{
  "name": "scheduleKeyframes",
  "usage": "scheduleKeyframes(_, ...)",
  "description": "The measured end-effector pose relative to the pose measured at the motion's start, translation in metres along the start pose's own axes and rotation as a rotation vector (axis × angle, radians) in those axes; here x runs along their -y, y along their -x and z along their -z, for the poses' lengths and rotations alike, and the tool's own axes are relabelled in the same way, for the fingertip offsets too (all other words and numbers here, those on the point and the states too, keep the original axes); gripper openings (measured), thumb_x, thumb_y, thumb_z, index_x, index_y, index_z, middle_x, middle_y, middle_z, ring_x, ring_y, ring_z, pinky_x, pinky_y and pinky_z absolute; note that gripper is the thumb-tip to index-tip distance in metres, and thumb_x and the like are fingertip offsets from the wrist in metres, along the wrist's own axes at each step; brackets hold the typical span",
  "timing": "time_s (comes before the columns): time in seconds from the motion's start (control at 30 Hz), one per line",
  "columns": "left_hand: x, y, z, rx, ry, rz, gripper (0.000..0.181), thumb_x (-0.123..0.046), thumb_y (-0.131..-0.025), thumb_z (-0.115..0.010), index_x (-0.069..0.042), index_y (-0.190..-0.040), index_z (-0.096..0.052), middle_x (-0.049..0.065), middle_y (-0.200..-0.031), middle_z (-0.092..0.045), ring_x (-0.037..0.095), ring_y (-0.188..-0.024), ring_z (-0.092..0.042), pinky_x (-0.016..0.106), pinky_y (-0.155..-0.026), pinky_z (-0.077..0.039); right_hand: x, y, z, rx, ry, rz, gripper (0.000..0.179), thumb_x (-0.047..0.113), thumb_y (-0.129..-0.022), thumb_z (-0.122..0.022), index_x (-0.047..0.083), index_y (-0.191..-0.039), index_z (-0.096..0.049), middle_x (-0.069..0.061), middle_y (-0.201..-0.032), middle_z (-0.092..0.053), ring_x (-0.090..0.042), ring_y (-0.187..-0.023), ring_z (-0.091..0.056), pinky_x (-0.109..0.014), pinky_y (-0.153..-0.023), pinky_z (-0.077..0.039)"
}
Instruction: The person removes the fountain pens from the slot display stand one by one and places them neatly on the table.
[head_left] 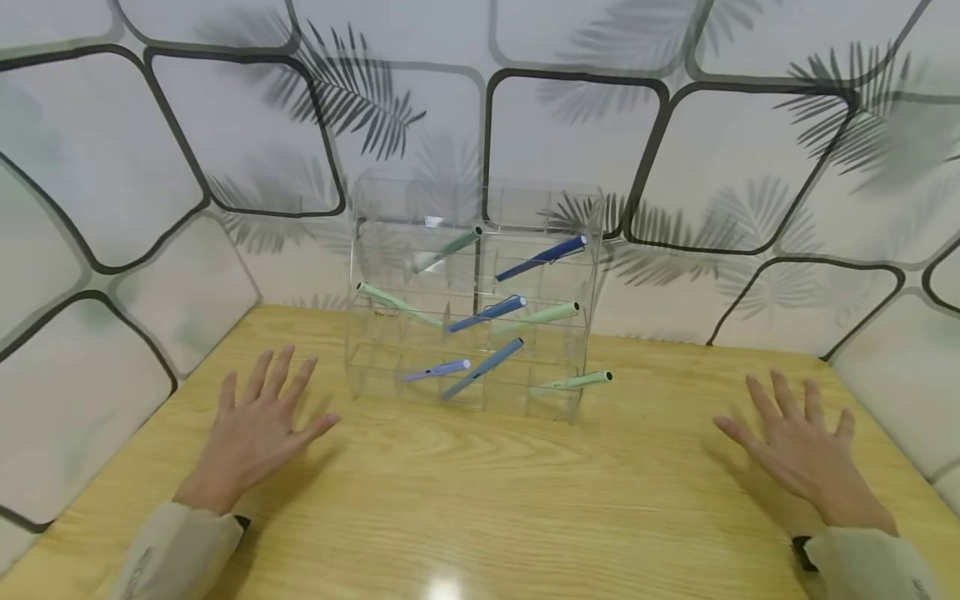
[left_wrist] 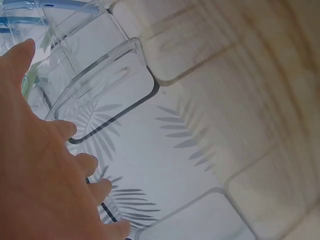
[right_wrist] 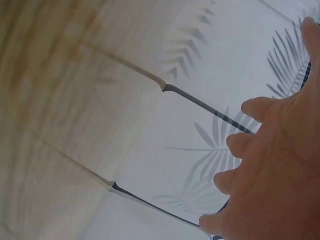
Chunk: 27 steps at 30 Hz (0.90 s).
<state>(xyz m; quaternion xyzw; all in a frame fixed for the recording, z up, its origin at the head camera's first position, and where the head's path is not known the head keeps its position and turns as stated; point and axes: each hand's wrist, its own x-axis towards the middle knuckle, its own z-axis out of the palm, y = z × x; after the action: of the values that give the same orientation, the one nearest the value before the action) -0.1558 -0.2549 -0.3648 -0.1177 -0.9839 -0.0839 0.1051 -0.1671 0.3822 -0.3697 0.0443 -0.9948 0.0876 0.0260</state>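
A clear acrylic rack [head_left: 468, 408] with several compartments stands at the back of the table. Pens lean in it at various angles. In its upper part are a dark green pen [head_left: 448, 250] and a dark blue pen [head_left: 542, 258]. Across the middle lie a light green pen [head_left: 397, 304], a blue pen [head_left: 487, 314] and another light green pen [head_left: 543, 317]. Lower down are a lavender pen [head_left: 437, 371], a grey-blue pen [head_left: 482, 369] and a pale green pen [head_left: 573, 382]. Left of the rack, my left hand [head_left: 251, 425] spreads its fingers, holding nothing. My right hand [head_left: 806, 450], likewise empty with fingers spread, is at the far right.
The wood-grain table [head_left: 510, 508] spans the front. Behind it and at both sides rise pale walls [head_left: 577, 150] with dark outlines and leaf prints. Each sleeve has a dark band at its cuff.
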Motion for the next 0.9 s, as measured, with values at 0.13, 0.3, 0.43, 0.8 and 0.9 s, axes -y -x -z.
scheduleKeyframes(0.13,0.0,-0.006,-0.002,0.061,0.129,0.006,0.089,-0.057,-0.102,-0.051,0.003,-0.16,-0.02,0.034,-0.158,-0.025,0.055,-0.14,-0.032,0.075,-0.108,-0.029,-0.006,-0.005,0.001,0.033,-0.067,0.004,0.085,0.055,-0.107,-0.036,-0.006,-0.159,-0.006,-0.041,-0.158,0.001,-0.069,-0.138,0.003,-0.091,-0.094,-0.002)
scheduleKeyframes(0.3,0.006,-0.013,-0.003,0.159,0.48,0.076,0.082,-0.04,-0.107,-0.051,0.009,-0.158,-0.01,0.04,-0.146,-0.04,0.057,-0.124,-0.049,0.069,-0.092,-0.049,-0.005,-0.017,0.009,0.049,-0.282,0.005,0.075,0.041,-0.11,-0.042,-0.02,-0.148,-0.024,-0.051,-0.146,-0.021,-0.071,-0.126,-0.029,-0.081,-0.094,-0.033)
scheduleKeyframes(0.43,0.007,-0.026,-0.001,0.138,0.644,0.104,0.074,-0.033,-0.108,-0.05,0.009,-0.157,-0.014,0.039,-0.145,-0.042,0.055,-0.127,-0.049,0.068,-0.096,-0.048,0.005,-0.023,0.024,0.027,-0.517,-0.056,0.068,0.038,-0.11,-0.043,-0.018,-0.147,-0.031,-0.034,-0.136,-0.052,-0.039,-0.117,-0.059,-0.048,-0.089,-0.057)
scheduleKeyframes(0.8,-0.005,-0.052,0.001,0.14,0.972,0.16,0.072,-0.028,-0.108,-0.051,0.006,-0.159,-0.012,0.036,-0.158,-0.023,0.052,-0.14,-0.033,0.064,-0.109,-0.04,0.041,-0.039,0.043,-0.018,-1.206,0.018,0.018,0.024,-0.106,-0.057,0.016,-0.123,-0.056,0.016,-0.113,-0.065,0.0,-0.098,-0.067,-0.016,-0.079,-0.058)
scheduleKeyframes(0.9,-0.004,-0.056,-0.004,0.185,1.063,0.196,0.074,-0.031,-0.109,-0.049,0.005,-0.16,-0.009,0.035,-0.16,-0.019,0.051,-0.142,-0.03,0.063,-0.11,-0.04,0.05,-0.042,0.045,-0.025,-1.32,0.031,0.021,0.02,-0.105,-0.058,0.01,-0.124,-0.056,0.01,-0.113,-0.067,-0.006,-0.099,-0.069,-0.019,-0.08,-0.059)
